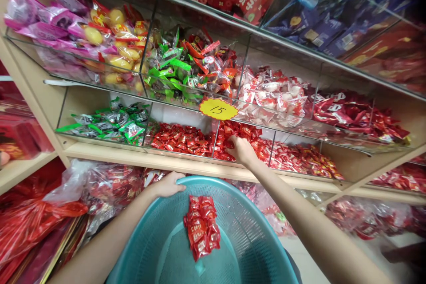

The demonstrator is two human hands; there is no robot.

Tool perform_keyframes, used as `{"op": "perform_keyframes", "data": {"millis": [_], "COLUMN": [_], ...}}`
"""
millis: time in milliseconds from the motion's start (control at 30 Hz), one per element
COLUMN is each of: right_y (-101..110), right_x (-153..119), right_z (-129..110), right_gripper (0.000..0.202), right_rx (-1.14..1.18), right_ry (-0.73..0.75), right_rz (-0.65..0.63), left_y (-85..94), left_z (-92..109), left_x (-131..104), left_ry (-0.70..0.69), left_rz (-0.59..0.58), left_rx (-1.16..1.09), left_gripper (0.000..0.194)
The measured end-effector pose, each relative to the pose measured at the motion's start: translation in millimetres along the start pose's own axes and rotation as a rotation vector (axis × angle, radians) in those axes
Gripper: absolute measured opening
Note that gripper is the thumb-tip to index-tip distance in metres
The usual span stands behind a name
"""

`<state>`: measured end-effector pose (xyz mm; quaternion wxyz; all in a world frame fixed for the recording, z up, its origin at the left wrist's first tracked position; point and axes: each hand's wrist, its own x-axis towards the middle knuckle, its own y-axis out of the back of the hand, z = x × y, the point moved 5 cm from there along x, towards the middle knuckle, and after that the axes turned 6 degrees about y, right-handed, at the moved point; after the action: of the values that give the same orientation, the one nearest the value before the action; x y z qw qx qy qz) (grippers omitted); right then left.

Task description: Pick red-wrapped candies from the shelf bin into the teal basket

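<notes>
My left hand [170, 185] is closed on the far left rim of a teal plastic basket [256, 213]. Inside the basket lies a small cluster of red wrapped candies [202, 227]. My right hand [243, 151] reaches past the basket into a clear shelf bin of red wrapped candies [256, 135]. Its thumb and forefinger are bent and apart among the wrappers, and no candy shows between them. The other fingers are mostly hidden. To the left of that bin, another holds similar small red candies [181, 138].
Green-wrapped sweets [116, 120] fill the lower left bin. Above run clear bins with yellow packs [121, 63], pink-white sweets [276, 88] and dark red packets [346, 108]. A yellow tag [218, 109] reads 15. Bagged goods [106, 186] lie beneath the wooden shelf edge [133, 155].
</notes>
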<state>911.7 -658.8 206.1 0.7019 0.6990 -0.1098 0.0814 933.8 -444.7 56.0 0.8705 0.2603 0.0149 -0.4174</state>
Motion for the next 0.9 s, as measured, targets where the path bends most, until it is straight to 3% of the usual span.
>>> {"op": "perform_keyframes", "data": {"millis": [200,300,400,500,667,900], "right_y": [21,28,24,12,2,7], "right_x": [0,6,16,25,35,38], "right_z": [19,24,19,8,-7,-9], "right_gripper": [0.031,0.030,0.033,0.032,0.035,0.037], "right_rx": [0.083,0.248,0.395,0.432,0.366,0.324], "right_ry": [0.016,-0.062,-0.150,-0.209,-0.243,-0.264], "right_rz": [-0.046,0.053,0.193,0.252,0.262,0.191], "left_y": [-0.7,-1.4,-1.5,-0.6,1.3,-0.5], "left_z": [-3,-2,-2,-1,-3,-9], "left_x": [1,3,3,1,2,6], "left_ry": [0.003,-0.010,-0.011,-0.007,-0.007,-0.023], "left_rz": [-0.003,-0.010,-0.011,-0.007,0.002,-0.001], "left_rx": [-0.012,-0.012,-0.017,-0.015,-0.001,-0.010], "left_gripper": [0.033,0.034,0.034,0.032,0.031,0.031]}}
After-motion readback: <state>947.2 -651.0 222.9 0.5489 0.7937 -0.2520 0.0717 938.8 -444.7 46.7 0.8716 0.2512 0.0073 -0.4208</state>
